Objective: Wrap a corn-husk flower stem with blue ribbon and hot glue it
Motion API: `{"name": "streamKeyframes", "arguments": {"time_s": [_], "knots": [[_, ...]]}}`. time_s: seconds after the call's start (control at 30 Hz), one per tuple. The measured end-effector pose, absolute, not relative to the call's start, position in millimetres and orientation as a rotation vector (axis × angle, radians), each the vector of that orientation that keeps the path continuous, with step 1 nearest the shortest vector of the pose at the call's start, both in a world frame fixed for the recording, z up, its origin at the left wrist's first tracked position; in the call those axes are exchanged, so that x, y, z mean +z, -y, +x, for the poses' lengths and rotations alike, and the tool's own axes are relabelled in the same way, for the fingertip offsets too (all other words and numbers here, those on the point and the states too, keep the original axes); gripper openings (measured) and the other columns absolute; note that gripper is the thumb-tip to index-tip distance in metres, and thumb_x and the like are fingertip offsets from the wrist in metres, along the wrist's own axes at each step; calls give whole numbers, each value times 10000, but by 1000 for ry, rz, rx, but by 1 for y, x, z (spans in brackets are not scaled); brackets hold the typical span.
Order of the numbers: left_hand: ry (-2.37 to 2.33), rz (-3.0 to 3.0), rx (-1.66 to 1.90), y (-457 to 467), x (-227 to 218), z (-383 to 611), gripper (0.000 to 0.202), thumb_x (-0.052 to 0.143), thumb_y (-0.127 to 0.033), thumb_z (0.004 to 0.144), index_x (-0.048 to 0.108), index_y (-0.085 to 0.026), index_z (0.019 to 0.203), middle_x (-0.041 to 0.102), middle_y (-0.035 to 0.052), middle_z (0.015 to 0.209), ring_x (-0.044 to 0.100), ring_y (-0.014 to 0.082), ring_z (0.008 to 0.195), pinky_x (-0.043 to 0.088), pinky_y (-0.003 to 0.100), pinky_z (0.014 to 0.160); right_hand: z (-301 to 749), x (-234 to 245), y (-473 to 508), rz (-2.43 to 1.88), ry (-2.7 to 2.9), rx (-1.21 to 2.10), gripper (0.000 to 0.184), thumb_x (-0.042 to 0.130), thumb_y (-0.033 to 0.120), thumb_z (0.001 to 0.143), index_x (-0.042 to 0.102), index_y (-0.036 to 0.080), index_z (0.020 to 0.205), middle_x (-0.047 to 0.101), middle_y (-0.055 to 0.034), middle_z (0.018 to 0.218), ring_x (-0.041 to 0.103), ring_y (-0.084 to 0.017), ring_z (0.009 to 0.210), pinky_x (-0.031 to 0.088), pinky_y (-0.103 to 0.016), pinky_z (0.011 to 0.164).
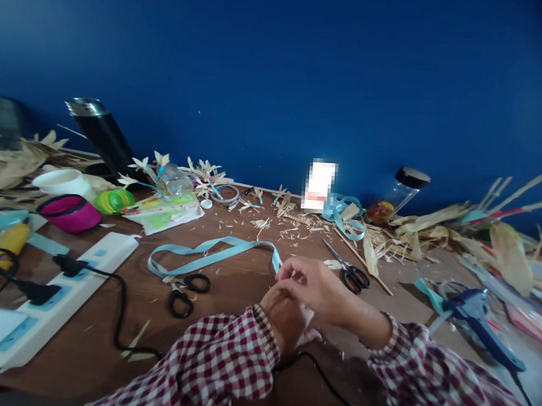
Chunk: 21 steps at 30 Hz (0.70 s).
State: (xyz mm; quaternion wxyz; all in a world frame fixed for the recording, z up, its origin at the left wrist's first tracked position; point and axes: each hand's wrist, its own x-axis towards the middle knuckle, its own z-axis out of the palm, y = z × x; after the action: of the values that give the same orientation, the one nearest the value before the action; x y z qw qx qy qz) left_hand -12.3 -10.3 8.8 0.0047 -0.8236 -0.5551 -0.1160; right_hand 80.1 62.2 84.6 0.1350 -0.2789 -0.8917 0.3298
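Note:
My left hand (284, 316) and my right hand (322, 285) are together just above the table, the right one partly over the left. The fingers of my right hand are bent in a pinch where a light blue ribbon (223, 249) runs up to them from the tabletop. My left hand is closed, and its fingertips are hidden. Something pale, whitish pink (310, 333), shows below the hands; its kind is unclear. Black-handled scissors (182, 295) lie left of the hands beside the ribbon's loop. A second pair of scissors (349, 271) lies to the right.
A white power strip (85, 284) with black cords is at left. At right lies a blue glue gun (482, 326). Corn husk scraps (297, 225), a bright blurred screen (320, 184), a lidded jar (398, 194) and a black flask (104, 137) line the blue wall.

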Motion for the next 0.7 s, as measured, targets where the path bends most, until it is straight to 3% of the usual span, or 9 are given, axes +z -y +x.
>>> {"name": "streamKeyframes", "arguments": {"time_s": [0.13,0.3,0.37,0.43,0.5,0.57,0.7], "knots": [[1602,-2643,-337,8,21,-14,510,539,-580,808,664,-135,1022,679,112,1075,520,319,1132,366,442,967,82,87,-66,-780,2519,974,83,555,160,852,624,181,810,675,11,753,616,-112,694,441,-218,642],[1660,-2639,-308,9,20,-13,514,543,-583,803,653,-134,1028,672,120,1067,542,309,1083,352,472,979,78,88,-71,-754,2675,558,147,566,278,873,618,196,763,656,7,726,586,-129,680,393,-241,619],[1649,-2642,-334,9,19,-13,566,583,-600,766,617,-135,1087,663,100,1064,545,292,1053,309,489,1022,80,90,-78,-899,2588,422,146,527,316,895,623,210,867,644,7,699,575,-133,625,386,-246,575],[1644,-2641,-387,9,20,-14,623,611,-604,743,566,-140,1158,651,74,1056,550,263,1012,258,489,1064,88,92,-89,-912,2527,368,198,482,242,907,579,223,1079,674,-23,855,610,-154,719,430,-263,621],[1631,-2644,-414,9,20,-15,646,605,-604,749,534,-143,1195,641,65,1051,548,254,994,232,493,1077,101,95,-101,-803,2535,344,303,470,158,887,525,221,1177,641,-66,1089,607,-186,937,464,-302,748],[1610,-2646,-404,8,20,-16,632,575,-608,770,529,-145,1198,636,71,1054,544,262,996,228,509,1070,119,96,-109,-737,2590,328,230,469,143,882,566,202,1082,635,-72,1088,593,-192,979,465,-318,793],[1604,-2643,-381,6,20,-16,594,546,-609,789,546,-158,1176,635,78,1053,547,271,983,242,532,1043,155,89,-109,-794,2780,325,131,483,144,885,603,192,910,666,-31,854,611,-165,798,475,-290,716]]}}
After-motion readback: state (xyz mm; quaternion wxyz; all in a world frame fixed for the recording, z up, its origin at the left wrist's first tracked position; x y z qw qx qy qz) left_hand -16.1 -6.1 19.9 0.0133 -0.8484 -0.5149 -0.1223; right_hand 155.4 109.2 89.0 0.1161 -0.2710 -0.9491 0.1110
